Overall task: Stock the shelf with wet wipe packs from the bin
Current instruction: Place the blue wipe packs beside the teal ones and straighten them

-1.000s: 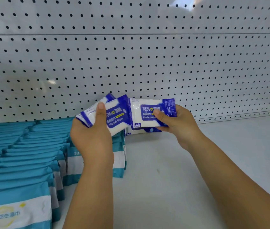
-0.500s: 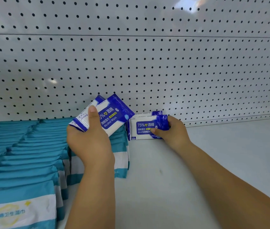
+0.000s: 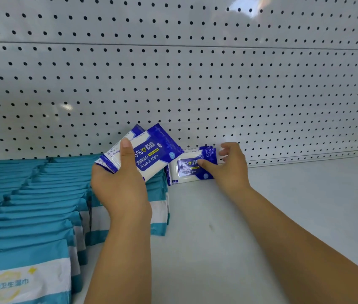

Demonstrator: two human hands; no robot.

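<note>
My left hand [image 3: 121, 185] grips a small stack of blue-and-white alcohol wipe packs [image 3: 151, 154], tilted and held above the shelf. To the right, another blue-and-white wipe pack [image 3: 186, 172] stands on the white shelf [image 3: 261, 216] against the pegboard back, with one more pack's top edge showing behind it. My right hand [image 3: 230, 170] pinches the standing pack's right end, thumb on its front and fingers curled behind it.
Rows of teal-and-white wipe packs [image 3: 31, 194] fill the left of the shelf, right up to the blue packs. A white pegboard wall [image 3: 195, 84] closes the back. Bare shelf surface stretches to the right. The bin is out of view.
My right hand has carried its pack down and back, and the pack now stands on the shelf against the pegboard. My left hand has kept its stack and shifted slightly left.
</note>
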